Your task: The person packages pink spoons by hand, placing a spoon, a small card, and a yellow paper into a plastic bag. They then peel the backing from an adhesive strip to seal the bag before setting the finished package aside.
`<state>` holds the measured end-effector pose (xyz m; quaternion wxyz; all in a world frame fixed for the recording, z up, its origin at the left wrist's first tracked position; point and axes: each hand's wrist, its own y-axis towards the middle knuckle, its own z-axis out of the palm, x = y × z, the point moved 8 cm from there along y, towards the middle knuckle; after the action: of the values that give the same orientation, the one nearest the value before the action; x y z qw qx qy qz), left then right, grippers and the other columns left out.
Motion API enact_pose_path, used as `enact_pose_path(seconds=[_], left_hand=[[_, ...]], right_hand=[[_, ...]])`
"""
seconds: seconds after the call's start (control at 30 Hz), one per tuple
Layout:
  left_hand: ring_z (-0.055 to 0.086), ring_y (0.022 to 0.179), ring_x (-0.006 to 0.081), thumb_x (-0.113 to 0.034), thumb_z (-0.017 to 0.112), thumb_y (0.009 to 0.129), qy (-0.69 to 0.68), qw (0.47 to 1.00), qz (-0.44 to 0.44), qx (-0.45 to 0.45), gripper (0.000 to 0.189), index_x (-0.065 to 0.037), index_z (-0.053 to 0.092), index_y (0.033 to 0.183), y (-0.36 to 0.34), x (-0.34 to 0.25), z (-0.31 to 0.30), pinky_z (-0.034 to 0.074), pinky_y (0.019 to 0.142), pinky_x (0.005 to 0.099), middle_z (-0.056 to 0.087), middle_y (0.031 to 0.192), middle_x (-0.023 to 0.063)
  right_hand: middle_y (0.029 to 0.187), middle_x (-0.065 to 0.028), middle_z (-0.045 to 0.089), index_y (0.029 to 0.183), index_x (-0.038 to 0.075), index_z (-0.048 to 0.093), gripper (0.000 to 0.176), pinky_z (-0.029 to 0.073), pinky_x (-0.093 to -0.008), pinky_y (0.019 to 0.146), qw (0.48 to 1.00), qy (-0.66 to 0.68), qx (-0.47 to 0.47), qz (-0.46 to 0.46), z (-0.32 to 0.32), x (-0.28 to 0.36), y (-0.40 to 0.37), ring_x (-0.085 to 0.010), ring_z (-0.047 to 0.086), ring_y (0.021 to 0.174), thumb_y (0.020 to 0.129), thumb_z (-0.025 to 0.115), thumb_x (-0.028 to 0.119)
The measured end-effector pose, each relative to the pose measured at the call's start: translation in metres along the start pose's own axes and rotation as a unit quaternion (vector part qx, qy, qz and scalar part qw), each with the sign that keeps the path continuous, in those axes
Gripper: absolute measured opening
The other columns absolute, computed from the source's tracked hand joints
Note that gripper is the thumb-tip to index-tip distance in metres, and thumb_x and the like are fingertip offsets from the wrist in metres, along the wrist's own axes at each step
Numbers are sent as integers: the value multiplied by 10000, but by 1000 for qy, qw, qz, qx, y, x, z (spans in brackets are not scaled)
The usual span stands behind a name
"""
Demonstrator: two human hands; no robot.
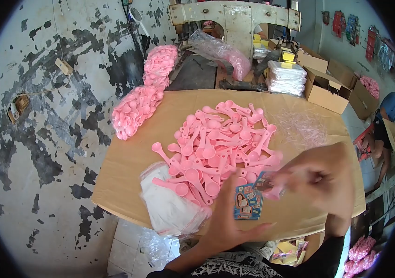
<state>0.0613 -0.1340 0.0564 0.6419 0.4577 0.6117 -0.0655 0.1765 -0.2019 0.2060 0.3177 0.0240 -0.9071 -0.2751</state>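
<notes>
Table (128, 176): cardboard-topped, beside a peeling wall.
Left hand (227, 220): clasps printed packets (247, 204) from below.
Right hand (322, 178): blurred; seemingly pinches a pink spoon (274, 191) at the packets' top.
Progress: likely early. A large spoon heap (220, 139) lies loose beyond the grip, with filled bags (137, 111) farther left.

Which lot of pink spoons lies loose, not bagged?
The central heap on the brown table; the two lots at its far-left corner sit in clear plastic bags.

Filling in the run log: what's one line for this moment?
left hand at packet | right hand blurred, over packet | spoon pile behind, on table | grips unclear
</notes>
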Motion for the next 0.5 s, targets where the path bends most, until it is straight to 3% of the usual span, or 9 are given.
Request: enact_pose_path(seconds=[0.03,0.1,0.13,0.2,0.23,0.33,0.37,0.47,0.5], left_hand=[[380,1341,366,-236,783,790,67,997,27,8,840,32,289,1414,3,-15,7,317,1092,463,376,1432,226],[434,1280,297,-186,714,854,36,993,-31,103,661,24,345,1360,-14,24,29,358,1052,421,447,1340,191],[462,1250,262,-161,679,885,23,987,-57,151,573,20,372,1334,-20,37,37,379,1032,399,482,1294,173],[487,1157,189,-116,590,937,-138,974,-115,139,409,2,405,1282,-19,44,37,410,960,350,500,1178,120],[500,1111,153,-94,546,963,-218,956,-146,132,330,-6,422,1256,-18,47,38,425,924,325,508,1119,94],[496,975,104,-61,484,981,-374,882,-262,115,291,-20,418,1261,-27,64,43,433,846,280,468,1036,43],[485,853,99,-105,509,973,-450,824,-332,91,343,-37,402,1292,-32,71,48,432,766,265,446,985,17],[473,798,96,-156,553,955,-575,775,-187,184,467,-43,358,1364,-23,50,57,421,731,262,463,973,17],[484,785,103,-199,560,946,-481,828,-225,183,550,-51,311,1413,-31,58,57,413,704,261,476,953,25]], right_hand=[[611,-64,650,797,53,723,27,405,-240,423,998,-27,50,-14,16,1,0,-116,608,485,785,722,77],[617,-70,653,764,52,708,47,424,-248,432,986,-77,144,-42,53,-5,-2,-130,639,520,795,718,86],[605,-64,644,752,50,700,77,428,-251,443,992,-51,112,-31,50,-10,-2,-131,624,503,808,711,101],[582,-52,625,728,46,683,138,435,-256,464,999,-1,45,-10,38,-21,-1,-133,593,470,834,696,132],[684,-58,650,828,35,687,150,468,-261,558,997,34,29,69,27,-37,-4,-121,589,553,859,688,181],[840,-76,667,1038,30,664,226,479,-262,646,997,64,-50,6,26,-51,0,-119,585,673,865,697,172],[961,-85,671,1194,35,597,385,484,-264,678,998,63,-19,10,35,-54,-1,-128,613,808,845,727,134],[938,-62,676,1238,45,572,441,484,-273,673,960,223,123,117,73,-80,-10,-127,626,830,835,738,110],[944,-46,677,1250,52,565,463,492,-276,703,944,249,141,164,77,-89,-14,-119,633,894,831,745,124]])
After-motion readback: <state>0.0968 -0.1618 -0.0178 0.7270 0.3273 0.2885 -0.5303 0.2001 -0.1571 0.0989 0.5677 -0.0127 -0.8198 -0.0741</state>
